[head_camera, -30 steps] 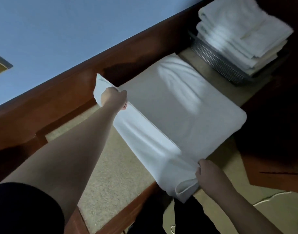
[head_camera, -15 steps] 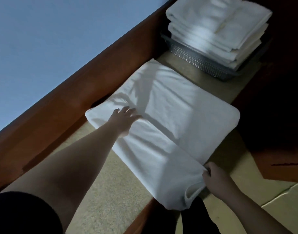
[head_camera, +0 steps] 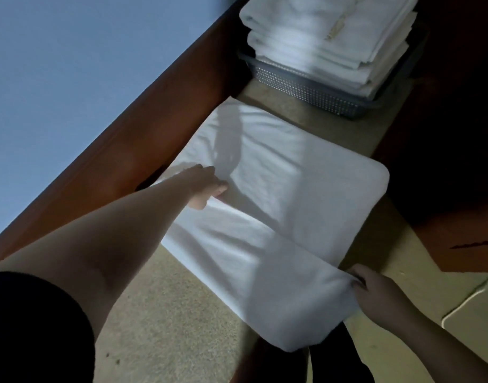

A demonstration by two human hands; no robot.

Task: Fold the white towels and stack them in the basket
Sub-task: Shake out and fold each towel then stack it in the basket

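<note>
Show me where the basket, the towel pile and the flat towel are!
basket [head_camera: 306, 89], head view, its mesh front wall.
towel pile [head_camera: 320, 31], head view, top folded towel.
flat towel [head_camera: 306, 189], head view, its smooth middle.

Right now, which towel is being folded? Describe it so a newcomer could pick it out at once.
Start at the grey basket at the far end of the beige surface, heaped with folded towels. Nearer than it, one white towel lies spread by itself. Unlike the stacked ones, it is outside the basket, with the left hand on it and the right hand pinching its near corner.
</note>
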